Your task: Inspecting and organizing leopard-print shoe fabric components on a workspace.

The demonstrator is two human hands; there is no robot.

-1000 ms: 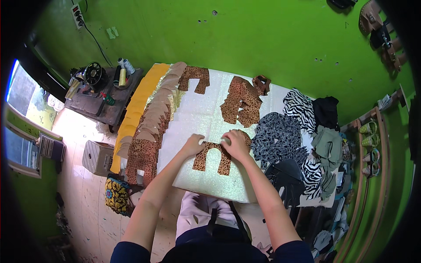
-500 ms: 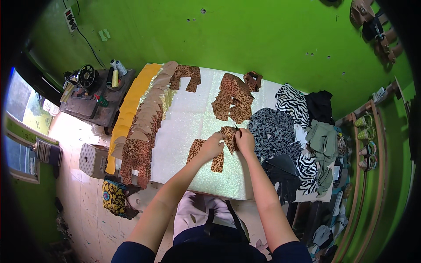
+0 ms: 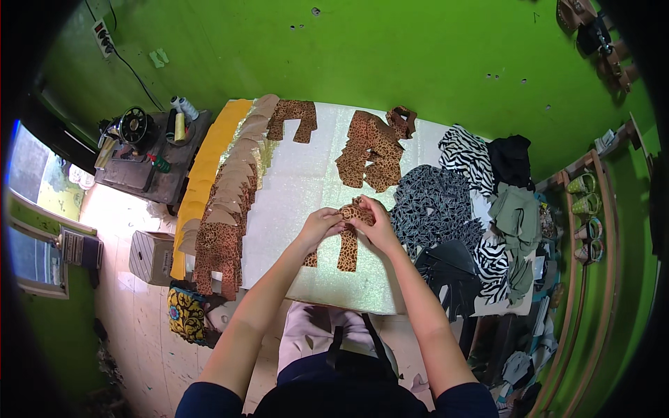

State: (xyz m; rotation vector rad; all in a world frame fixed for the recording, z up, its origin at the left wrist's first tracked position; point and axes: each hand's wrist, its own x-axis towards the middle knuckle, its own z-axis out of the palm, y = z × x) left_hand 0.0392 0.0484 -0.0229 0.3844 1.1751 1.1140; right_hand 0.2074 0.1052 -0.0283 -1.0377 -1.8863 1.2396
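Note:
Both hands meet over the near middle of the white table (image 3: 279, 198). Between them is a small leopard-print fabric piece (image 3: 354, 214), pinched by my left hand (image 3: 323, 226) on one side and by my right hand (image 3: 374, 226) on the other. Just below them a U-shaped leopard-print cutout (image 3: 347, 256) lies flat, its upper part covered by my left hand and the held piece. Beyond the hands a loose pile of leopard-print pieces (image 3: 369, 150) spreads out, and another U-shaped piece (image 3: 293, 115) lies at the far left.
Overlapping tan and leopard-print pieces (image 3: 226, 209) line the left side, beside yellow material (image 3: 209, 167). Black-and-grey patterned fabric (image 3: 435, 209), zebra-print fabric (image 3: 465, 157), olive cloth (image 3: 514, 219) and black pieces (image 3: 449, 272) crowd the right. A sewing machine (image 3: 136, 125) stands at far left.
My hands have come closer together around the small piece, which now sits over the U-shaped cutout. My right hand has shifted slightly nearer and left.

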